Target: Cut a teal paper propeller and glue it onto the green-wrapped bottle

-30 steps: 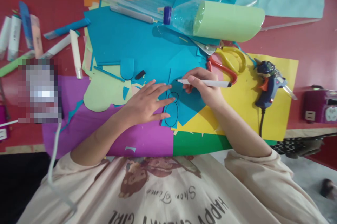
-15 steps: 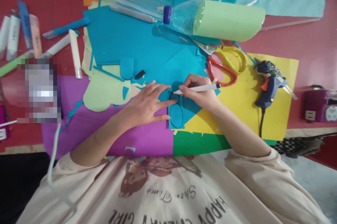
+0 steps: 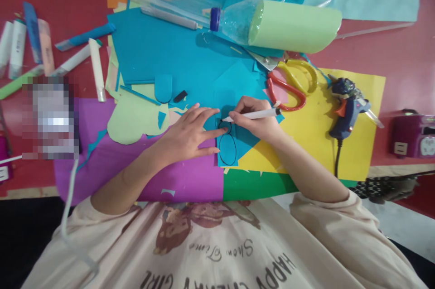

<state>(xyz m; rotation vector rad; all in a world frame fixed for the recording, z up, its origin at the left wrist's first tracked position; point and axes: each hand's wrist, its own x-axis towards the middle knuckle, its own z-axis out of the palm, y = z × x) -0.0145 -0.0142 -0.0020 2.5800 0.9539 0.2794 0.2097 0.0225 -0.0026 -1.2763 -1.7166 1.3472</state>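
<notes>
Between my hands lies a piece of blue paper (image 3: 243, 144) with black outlines on it, a long oval below a smaller round shape. My right hand (image 3: 256, 117) grips a white marker (image 3: 260, 113), its tip touching the paper at the top of the smaller shape. Spread flat, my left hand (image 3: 195, 132) rests with its fingertips on the paper's left edge, one finger reaching onto the drawing. A black marker cap (image 3: 180, 96) lies loose on the blue sheet beyond my left hand.
Scissors (image 3: 287, 85) with red and yellow handles lie beyond my right hand, below a plastic bottle (image 3: 238, 17) wrapped in green paper. A glue gun (image 3: 350, 108) sits on yellow paper (image 3: 306, 153). Several markers (image 3: 17, 49) and a blurred phone (image 3: 54, 117) are at left.
My right hand and the marker have shifted very slightly left, with the tip still at the small shape. My left hand stays where it was.
</notes>
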